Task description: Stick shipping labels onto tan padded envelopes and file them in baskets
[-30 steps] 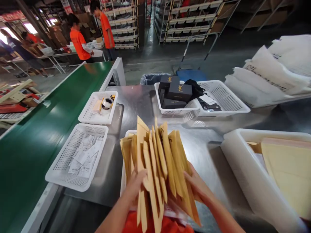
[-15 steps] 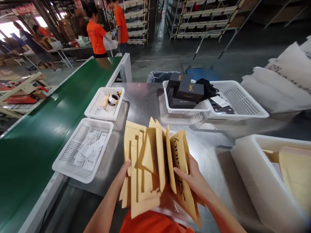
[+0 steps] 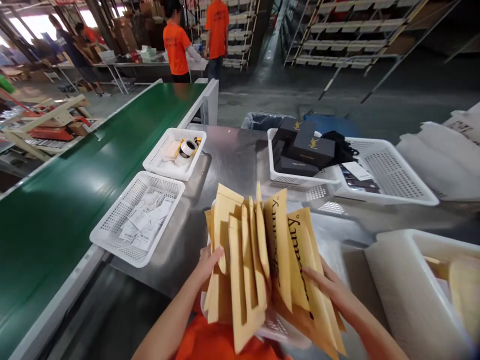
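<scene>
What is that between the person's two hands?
A fanned bunch of tan envelopes, some with dark lettering, lies between the left hand and the right hand, as the head view shows.

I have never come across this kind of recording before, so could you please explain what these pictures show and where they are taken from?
There is no machine here: these are a person's own bare hands. Every picture comes from one camera worn on that person's head, looking forward and down. The left hand and right hand hold a fanned bundle of yellow-brown envelopes from its two sides. Beyond them stretches a metal table. At its left are a white basket with paper slips and, behind that, a smaller basket with a roll of tape. Farther back, two more baskets hold black boxes and other dark items. A large white tub stands at the right, and a green belt runs along the left.
</scene>
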`<state>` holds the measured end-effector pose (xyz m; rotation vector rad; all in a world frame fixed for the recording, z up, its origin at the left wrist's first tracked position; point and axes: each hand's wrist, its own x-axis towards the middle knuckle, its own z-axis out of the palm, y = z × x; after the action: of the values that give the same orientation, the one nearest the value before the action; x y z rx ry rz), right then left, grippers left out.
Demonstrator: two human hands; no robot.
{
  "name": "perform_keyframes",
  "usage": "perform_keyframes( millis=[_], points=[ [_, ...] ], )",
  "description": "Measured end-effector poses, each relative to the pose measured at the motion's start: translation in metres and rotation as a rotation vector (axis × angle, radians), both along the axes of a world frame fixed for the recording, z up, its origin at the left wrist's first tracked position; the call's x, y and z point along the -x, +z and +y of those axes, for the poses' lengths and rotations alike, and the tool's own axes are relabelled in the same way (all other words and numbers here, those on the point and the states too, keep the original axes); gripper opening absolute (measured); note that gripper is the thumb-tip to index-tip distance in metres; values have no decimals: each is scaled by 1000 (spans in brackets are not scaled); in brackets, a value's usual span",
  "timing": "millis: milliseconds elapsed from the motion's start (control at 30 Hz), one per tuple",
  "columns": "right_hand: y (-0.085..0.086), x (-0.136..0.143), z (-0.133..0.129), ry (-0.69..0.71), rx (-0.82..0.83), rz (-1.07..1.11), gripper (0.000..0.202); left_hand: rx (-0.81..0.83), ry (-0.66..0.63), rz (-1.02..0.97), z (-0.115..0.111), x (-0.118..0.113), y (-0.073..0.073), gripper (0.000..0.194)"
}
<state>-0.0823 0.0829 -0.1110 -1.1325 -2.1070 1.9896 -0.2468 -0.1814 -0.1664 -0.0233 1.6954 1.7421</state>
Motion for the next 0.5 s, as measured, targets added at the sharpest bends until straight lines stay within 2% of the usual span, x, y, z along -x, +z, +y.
perform_keyframes(
  millis=[100, 233, 300, 400, 500],
  points=[
    [3, 4, -14, -52, 92, 17, 93, 21, 21, 97, 6, -1, 5, 43],
    [5, 2, -21, -82, 113, 50, 93, -3, -151, 264, 22, -26, 31, 49],
    [3, -1, -21, -110, 50, 43, 94, 13, -172, 318, 25, -34, 36, 55],
    [-5, -2, -21, -157, -99, 19, 102, 35, 3, 307, 17, -29, 23, 67],
    [-19, -3, -16, -154, -195, 2, 98, 109, 111, 315, 1, -16, -1, 55]
  ],
)
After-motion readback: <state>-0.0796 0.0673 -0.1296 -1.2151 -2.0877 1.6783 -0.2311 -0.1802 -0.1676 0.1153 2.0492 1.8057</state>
